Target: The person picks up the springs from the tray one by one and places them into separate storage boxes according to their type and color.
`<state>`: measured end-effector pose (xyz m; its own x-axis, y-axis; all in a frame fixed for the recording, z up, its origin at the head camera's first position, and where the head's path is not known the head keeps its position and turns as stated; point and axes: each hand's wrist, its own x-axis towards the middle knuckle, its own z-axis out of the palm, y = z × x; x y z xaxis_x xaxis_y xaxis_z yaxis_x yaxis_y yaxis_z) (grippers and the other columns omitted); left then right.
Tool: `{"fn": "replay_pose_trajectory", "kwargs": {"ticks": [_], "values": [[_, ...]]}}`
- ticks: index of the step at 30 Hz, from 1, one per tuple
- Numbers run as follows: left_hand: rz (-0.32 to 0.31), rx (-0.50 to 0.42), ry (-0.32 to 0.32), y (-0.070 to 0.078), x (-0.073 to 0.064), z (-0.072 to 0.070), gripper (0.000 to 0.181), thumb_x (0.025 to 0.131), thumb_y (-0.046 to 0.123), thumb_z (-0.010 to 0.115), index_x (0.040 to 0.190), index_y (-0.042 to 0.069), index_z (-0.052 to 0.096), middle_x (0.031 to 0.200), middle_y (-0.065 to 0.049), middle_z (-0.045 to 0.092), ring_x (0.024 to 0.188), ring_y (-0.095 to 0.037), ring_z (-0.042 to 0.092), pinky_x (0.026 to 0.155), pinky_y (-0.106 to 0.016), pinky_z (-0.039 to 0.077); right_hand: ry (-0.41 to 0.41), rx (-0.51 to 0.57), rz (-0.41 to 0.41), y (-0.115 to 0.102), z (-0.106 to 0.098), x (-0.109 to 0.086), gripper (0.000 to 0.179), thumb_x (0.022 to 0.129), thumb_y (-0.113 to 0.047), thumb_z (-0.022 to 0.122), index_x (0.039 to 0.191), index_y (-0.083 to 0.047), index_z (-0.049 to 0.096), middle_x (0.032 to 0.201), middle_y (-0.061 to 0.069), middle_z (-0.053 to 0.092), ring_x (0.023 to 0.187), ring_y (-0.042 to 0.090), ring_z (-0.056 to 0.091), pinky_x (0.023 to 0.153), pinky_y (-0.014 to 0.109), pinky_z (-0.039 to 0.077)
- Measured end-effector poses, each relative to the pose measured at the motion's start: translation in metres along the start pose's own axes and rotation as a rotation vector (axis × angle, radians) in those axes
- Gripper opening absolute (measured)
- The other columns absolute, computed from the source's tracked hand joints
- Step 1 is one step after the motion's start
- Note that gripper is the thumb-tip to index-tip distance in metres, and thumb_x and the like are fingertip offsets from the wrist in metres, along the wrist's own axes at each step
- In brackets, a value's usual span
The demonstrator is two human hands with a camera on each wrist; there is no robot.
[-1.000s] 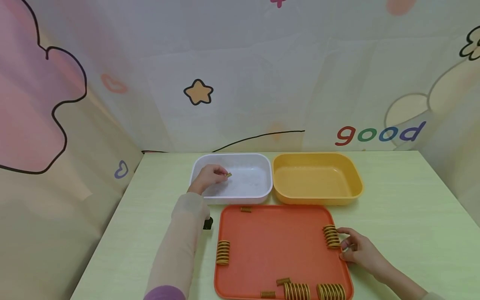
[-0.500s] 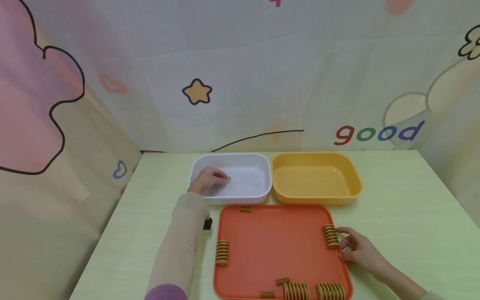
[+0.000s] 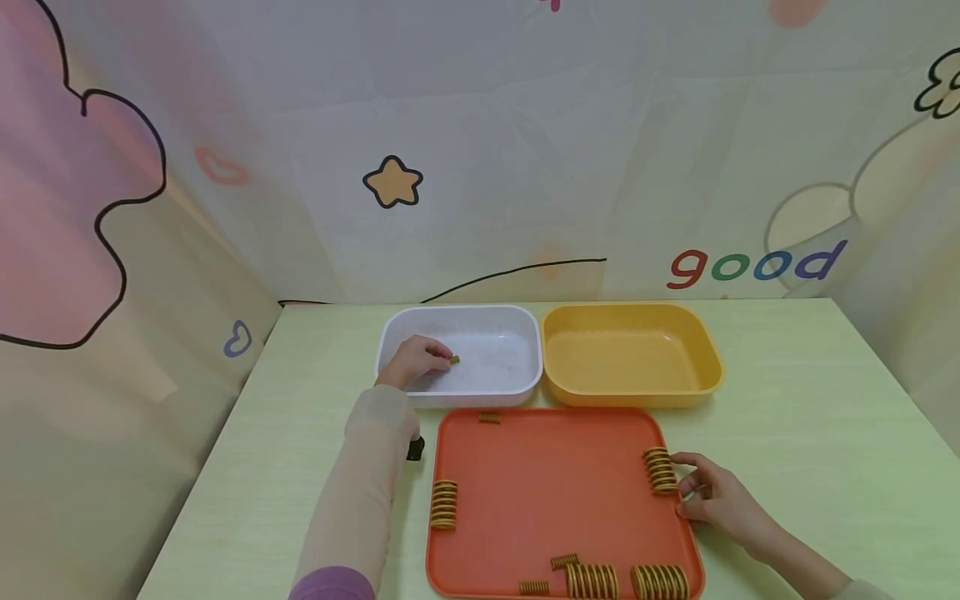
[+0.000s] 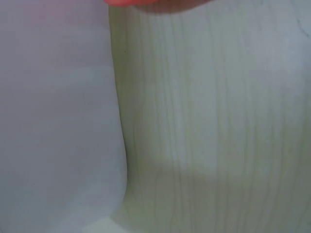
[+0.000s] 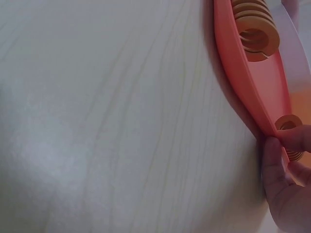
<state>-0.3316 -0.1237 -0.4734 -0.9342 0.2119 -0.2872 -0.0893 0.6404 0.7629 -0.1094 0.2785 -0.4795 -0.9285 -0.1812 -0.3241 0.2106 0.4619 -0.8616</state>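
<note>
In the head view, my left hand [image 3: 416, 361] reaches into the white bin [image 3: 498, 400] and pinches a small brass-coloured coil spring [image 3: 454, 360] low over its floor. My right hand [image 3: 716, 500] grips the right rim of the orange tray [image 3: 547, 492]; the right wrist view shows the thumb [image 5: 273, 162] outside the rim and a finger over it. A large coil spring [image 3: 660, 471] lies on the tray beside that hand. Other large springs rest at the left edge [image 3: 444, 505] and front, near small springs [image 3: 534, 587]. The left wrist view shows neither the left hand nor its spring.
A yellow bin [image 3: 633, 358] stands right of the white one, both behind the tray on the pale table [image 3: 810, 400]. One small spring [image 3: 490, 417] lies along the tray's back edge. A printed cloth backdrop [image 3: 495, 167] rises behind the table.
My left hand has lowered slightly in the white bin with the small coil spring between its fingertips. The right hand holds its place at the tray; the head view has shifted a little.
</note>
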Motion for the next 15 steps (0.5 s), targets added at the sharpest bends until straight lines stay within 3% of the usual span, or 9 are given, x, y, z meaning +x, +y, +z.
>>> {"fn": "replay_pose_trajectory", "kwargs": {"ticks": [15], "values": [[-0.013, 0.032, -0.013, 0.0069, -0.0057, -0.0030, 0.026, 0.077, 0.006, 0.064, 0.103, 0.004, 0.061, 0.086, -0.003, 0.054, 0.077, -0.013, 0.048, 0.062, -0.016, 0.041, -0.010, 0.013, -0.018, -0.0011, 0.0001, -0.0002, 0.063, 0.069, 0.005, 0.060, 0.125, 0.010, 0.031, 0.082, 0.009, 0.049, 0.064, 0.010, 0.048, 0.055, 0.024, 0.048]]}}
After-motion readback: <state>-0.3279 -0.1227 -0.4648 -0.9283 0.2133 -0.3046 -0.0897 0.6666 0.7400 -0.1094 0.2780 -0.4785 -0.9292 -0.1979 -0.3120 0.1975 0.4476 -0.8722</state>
